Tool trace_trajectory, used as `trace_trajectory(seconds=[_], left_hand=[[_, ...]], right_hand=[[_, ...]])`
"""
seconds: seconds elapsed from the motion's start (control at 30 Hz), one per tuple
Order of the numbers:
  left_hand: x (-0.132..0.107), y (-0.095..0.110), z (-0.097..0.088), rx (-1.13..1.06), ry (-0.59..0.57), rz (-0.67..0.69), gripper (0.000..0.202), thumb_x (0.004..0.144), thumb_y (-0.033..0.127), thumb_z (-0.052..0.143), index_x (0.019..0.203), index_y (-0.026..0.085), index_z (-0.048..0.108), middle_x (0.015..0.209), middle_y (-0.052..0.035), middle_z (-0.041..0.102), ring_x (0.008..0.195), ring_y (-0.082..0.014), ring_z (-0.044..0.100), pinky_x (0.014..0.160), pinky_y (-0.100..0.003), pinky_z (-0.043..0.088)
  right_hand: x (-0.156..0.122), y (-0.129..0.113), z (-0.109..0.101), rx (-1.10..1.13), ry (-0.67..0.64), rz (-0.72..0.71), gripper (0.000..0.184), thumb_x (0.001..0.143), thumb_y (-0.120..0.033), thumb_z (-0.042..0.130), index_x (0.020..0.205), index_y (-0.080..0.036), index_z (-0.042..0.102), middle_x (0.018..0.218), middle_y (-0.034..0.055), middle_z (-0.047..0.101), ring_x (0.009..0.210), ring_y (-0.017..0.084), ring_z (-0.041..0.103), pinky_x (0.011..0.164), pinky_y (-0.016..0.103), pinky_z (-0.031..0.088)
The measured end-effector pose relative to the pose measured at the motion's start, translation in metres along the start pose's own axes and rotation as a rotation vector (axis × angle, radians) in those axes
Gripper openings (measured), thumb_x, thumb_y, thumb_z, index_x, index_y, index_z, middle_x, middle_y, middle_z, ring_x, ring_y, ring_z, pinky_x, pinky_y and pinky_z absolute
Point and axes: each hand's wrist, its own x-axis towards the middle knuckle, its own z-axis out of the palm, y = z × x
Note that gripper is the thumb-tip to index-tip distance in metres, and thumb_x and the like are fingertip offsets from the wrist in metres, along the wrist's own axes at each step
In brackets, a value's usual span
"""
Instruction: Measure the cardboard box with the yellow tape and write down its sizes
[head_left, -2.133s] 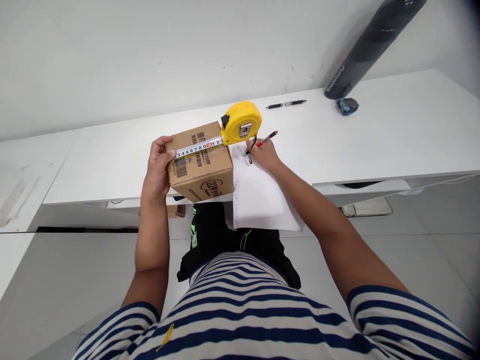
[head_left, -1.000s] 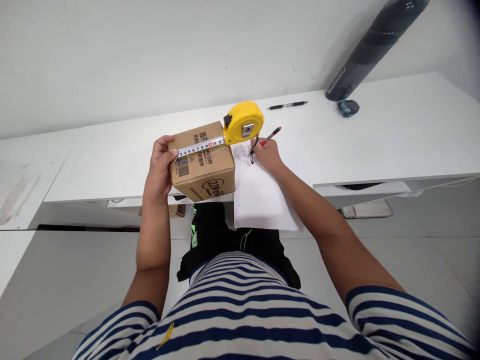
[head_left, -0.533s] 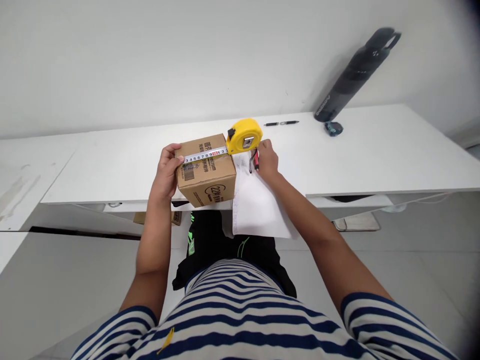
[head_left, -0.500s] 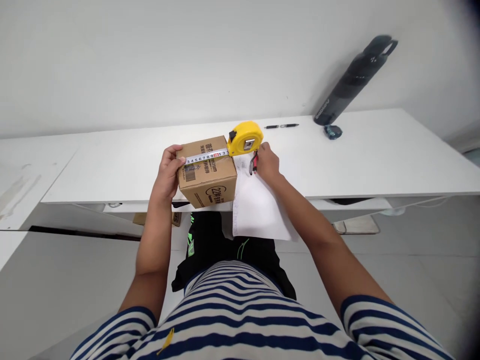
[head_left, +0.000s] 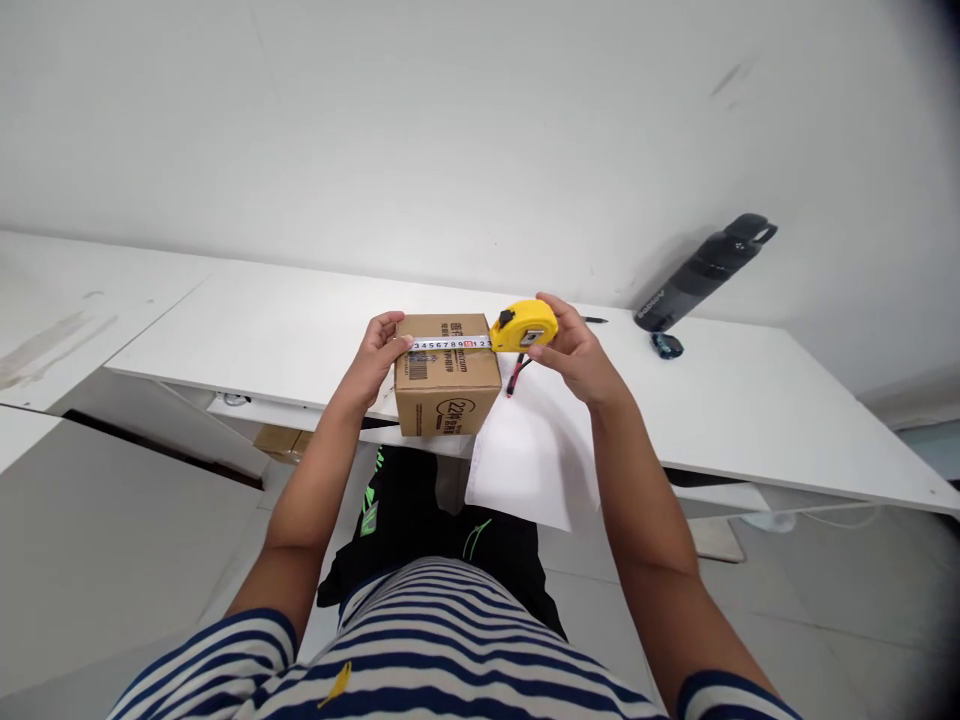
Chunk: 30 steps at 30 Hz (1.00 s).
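Observation:
A brown cardboard box (head_left: 446,400) with printed lettering stands at the front of the white desk. My left hand (head_left: 367,368) is closed round its left edge, the thumb pressing the end of the metal tape blade (head_left: 439,345) against the top. The blade lies across the box's top to its right edge, where the yellow tape measure (head_left: 517,325) sits. My right hand (head_left: 583,355) grips the tape measure's case from the right, thumb in front and fingers behind. Below that hand, a red and black slim object (head_left: 515,377) rests on a white sheet of paper (head_left: 525,450).
A dark bottle (head_left: 697,275) leans against the wall at the back right, with a small dark round object (head_left: 666,345) at its base. Part of a black pen (head_left: 595,320) shows behind my right hand. The paper overhangs the desk's (head_left: 300,320) front edge.
My right hand has moved up from the red and black object on the paper and taken hold of the tape measure. The camera view has shifted; the left hand still holds the box.

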Motion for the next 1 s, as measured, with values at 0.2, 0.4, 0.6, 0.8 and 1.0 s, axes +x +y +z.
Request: trace_trajectory(seconds=[0.2, 0.4, 0.6, 0.8, 1.0], left_hand=[[-0.025, 0.027, -0.014, 0.614, 0.068, -0.015, 0.037, 0.088, 0.059, 0.067, 0.079, 0.023, 0.066, 0.079, -0.0042, 0.067, 0.072, -0.0216, 0.056, 0.065, -0.033, 0.039], [-0.015, 0.058, -0.02, 0.43, -0.028, 0.071, 0.035, 0.086, 0.054, 0.072, 0.073, 0.022, 0.064, 0.071, -0.0024, 0.061, 0.065, -0.0181, 0.052, 0.069, -0.035, 0.043], [0.045, 0.087, 0.01, 0.276, -0.425, 0.136, 0.037, 0.085, 0.058, 0.07, 0.082, 0.021, 0.067, 0.084, -0.0047, 0.067, 0.079, -0.0198, 0.061, 0.085, -0.041, 0.053], [0.076, 0.067, 0.056, 0.862, -0.346, 0.154, 0.034, 0.088, 0.053, 0.063, 0.071, 0.023, 0.061, 0.076, -0.0062, 0.066, 0.075, -0.0262, 0.059, 0.085, -0.048, 0.048], [0.063, 0.061, 0.058, 1.013, -0.441, 0.172, 0.036, 0.094, 0.049, 0.052, 0.07, 0.023, 0.059, 0.077, -0.007, 0.068, 0.072, -0.026, 0.058, 0.078, -0.043, 0.045]], right_hand=[[0.0, -0.014, 0.014, -0.118, 0.054, -0.076, 0.056, 0.071, -0.048, 0.088, 0.118, -0.032, 0.06, 0.112, 0.0026, 0.073, 0.105, 0.024, 0.071, 0.092, 0.044, 0.061], [-0.04, -0.041, 0.042, -0.556, 0.198, -0.343, 0.048, 0.078, -0.049, 0.082, 0.119, -0.036, 0.059, 0.115, 0.0078, 0.071, 0.102, 0.029, 0.071, 0.086, 0.047, 0.063], [-0.102, -0.036, 0.135, -0.823, 0.342, -0.494, 0.056, 0.086, -0.037, 0.072, 0.138, -0.044, 0.052, 0.092, 0.0103, 0.065, 0.085, 0.032, 0.071, 0.065, 0.052, 0.064], [-0.102, -0.037, 0.178, -0.772, 0.399, -0.484, 0.069, 0.092, -0.029, 0.062, 0.153, -0.048, 0.037, 0.135, 0.0149, 0.063, 0.117, 0.034, 0.07, 0.078, 0.054, 0.068], [-0.081, -0.05, 0.17, -0.78, 0.311, -0.335, 0.041, 0.096, -0.04, 0.058, 0.137, -0.039, 0.06, 0.132, 0.0098, 0.071, 0.118, 0.032, 0.071, 0.077, 0.049, 0.069]])
